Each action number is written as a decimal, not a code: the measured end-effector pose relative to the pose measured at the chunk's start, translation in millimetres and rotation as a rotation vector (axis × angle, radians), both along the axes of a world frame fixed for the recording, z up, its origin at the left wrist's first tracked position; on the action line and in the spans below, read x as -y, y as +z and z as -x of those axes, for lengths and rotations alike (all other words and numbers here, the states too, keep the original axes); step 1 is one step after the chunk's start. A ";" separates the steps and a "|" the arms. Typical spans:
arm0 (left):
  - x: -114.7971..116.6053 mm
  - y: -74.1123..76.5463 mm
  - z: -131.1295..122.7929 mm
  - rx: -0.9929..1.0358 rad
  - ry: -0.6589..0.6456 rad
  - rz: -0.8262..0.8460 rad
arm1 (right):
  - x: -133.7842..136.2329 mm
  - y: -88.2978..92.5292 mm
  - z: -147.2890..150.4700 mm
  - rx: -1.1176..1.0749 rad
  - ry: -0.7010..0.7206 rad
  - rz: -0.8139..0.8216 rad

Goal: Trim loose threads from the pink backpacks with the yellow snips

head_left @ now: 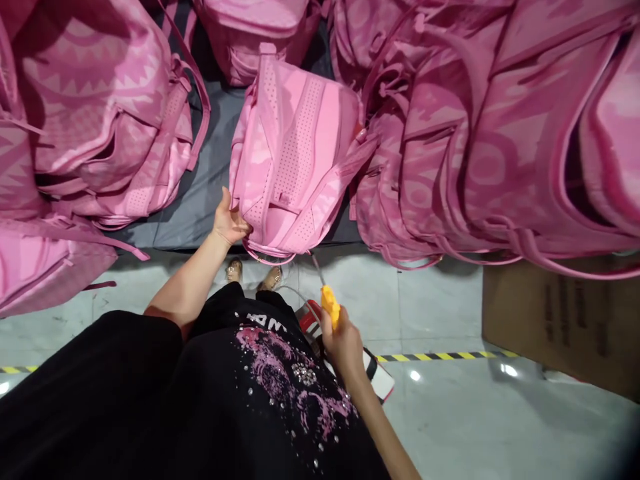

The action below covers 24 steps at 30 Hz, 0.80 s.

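Currently under work: a pink camouflage backpack (293, 160), lying with its perforated back panel and shoulder straps up, near end at the edge of the grey-covered table (217, 127).
Left hand: the left hand (233, 223) is against the backpack's lower left side, thumb raised; its other fingers curl in there, though I can't tell whether they grip or just brace.
Right hand: the right hand (344, 339) is clenched around a yellow-handled tool (330, 307).
Slim shaft: points up at the near edge; whether the tip touches fabric I can't make out.
Step in hand: working that edge with the tool, I'd judge, while the other hand steadies.
Next move: seems to call for a firm left hold and a careful tip, clear of the fingers.
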State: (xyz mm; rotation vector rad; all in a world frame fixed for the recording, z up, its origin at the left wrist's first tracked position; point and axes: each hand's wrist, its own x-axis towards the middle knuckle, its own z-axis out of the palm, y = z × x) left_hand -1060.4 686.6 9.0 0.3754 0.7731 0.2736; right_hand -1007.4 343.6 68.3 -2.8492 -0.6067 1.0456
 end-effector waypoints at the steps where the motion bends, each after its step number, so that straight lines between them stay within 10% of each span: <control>1: -1.6 0.2 -1.0 0.038 -0.018 -0.010 | -0.4 1.2 14.7 -0.039 -0.002 0.010; 7: -4.3 11.2 8.1 -0.032 -0.212 -0.359 | -49.5 -17.6 53.3 -0.017 0.083 0.030; 12: 40.9 11.6 28.5 -0.316 -0.428 -1.488 | -67.0 -27.4 64.6 -0.004 0.061 -0.003; 16: 69.3 -10.4 9.0 -0.279 -0.911 -2.239 | -72.5 -27.7 78.3 0.001 0.043 -0.015; 19: 63.5 -6.8 -19.1 -0.392 -0.945 -2.236 | -71.6 -26.9 83.1 0.023 -0.001 -0.065; 24: 42.0 45.7 -42.1 -0.384 -0.229 -1.544 | -54.4 -24.4 91.6 0.181 -0.033 -0.296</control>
